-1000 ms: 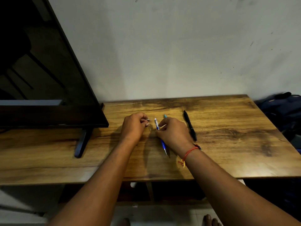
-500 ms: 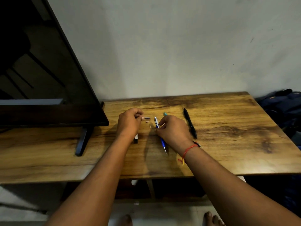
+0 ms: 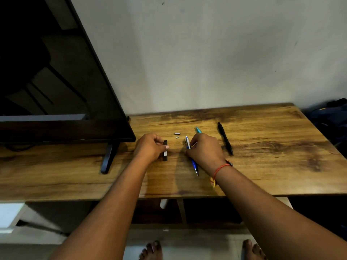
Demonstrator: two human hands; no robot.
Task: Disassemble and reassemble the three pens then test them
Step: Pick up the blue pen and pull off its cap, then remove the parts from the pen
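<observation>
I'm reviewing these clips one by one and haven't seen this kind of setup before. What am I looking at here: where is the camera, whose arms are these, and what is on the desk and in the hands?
There is no machine here. The one view comes from a wide-angle camera worn on a person's head, looking down, so the two bare arms reaching in from the bottom are the wearer's own.

They work at a wooden desk set against a wall, with a dark screen on a stand at the left.

The left hand pinches a short black and silver pen piece against the desk. The right hand rests on a blue and white pen. A teal pen pokes out beyond that hand, mostly hidden. A black pen lies untouched to the right. Two tiny loose parts lie between the hands, too small to identify.
</observation>
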